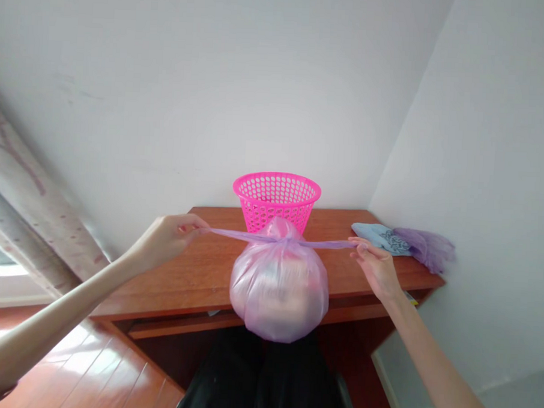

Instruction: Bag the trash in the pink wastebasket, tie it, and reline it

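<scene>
A plastic bag (279,294), stuffed round, is bulging at the front edge of a wooden desk (169,284); whether it is resting there or hanging is not showing. From the left, the left hand (168,238) is pinching the end of one twisted strip (234,233); in the middle, the strips are meeting at the bag's gathered neck; then the right hand (378,267) is gripping the end of the other strip (331,245) between thumb and fingers. The hands are holding wide apart and nearly level, probably because that spread is making both strips taut and squeezing the neck closed. Around them, at far left, a patterned curtain (33,199) is hanging above a glossy floor (88,370) that is reflecting light. A pink basket (276,203) is standing upright behind the bag, presumably sitting back out of the hands' way, before a white wall (213,105). At the desk's right end, a pale blue cloth (372,234) and a filmy purple one (426,244) are lying together, touching.
</scene>
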The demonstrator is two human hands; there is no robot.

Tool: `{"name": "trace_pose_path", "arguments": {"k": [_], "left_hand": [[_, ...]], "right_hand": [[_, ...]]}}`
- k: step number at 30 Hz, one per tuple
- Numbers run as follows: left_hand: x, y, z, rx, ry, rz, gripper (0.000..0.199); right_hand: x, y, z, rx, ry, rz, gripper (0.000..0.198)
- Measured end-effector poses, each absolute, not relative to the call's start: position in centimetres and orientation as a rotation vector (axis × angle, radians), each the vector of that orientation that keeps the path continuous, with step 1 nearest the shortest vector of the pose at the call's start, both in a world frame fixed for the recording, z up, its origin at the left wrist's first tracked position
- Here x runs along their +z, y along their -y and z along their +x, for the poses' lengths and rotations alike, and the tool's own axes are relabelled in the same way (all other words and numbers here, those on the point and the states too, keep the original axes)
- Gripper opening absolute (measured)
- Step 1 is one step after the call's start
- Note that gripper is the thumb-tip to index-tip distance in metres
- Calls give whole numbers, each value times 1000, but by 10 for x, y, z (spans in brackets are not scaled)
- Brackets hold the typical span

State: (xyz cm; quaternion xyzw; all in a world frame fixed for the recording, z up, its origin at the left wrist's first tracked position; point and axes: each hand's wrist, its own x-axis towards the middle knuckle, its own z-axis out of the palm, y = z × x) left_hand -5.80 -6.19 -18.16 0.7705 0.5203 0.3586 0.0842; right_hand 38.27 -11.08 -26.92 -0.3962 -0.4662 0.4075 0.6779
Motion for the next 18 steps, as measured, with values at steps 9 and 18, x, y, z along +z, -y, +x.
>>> {"name": "trace_pose_path", "arguments": {"k": [9, 18], "left_hand": [[-105, 59, -9, 1491, -1229, 2405, 15], [-50, 75, 89, 1483, -821, 2517, 23]], "right_hand": [[-167, 80, 352, 751, 1205, -826, 22], [-91, 71, 271, 859, 1770, -715, 32]]}}
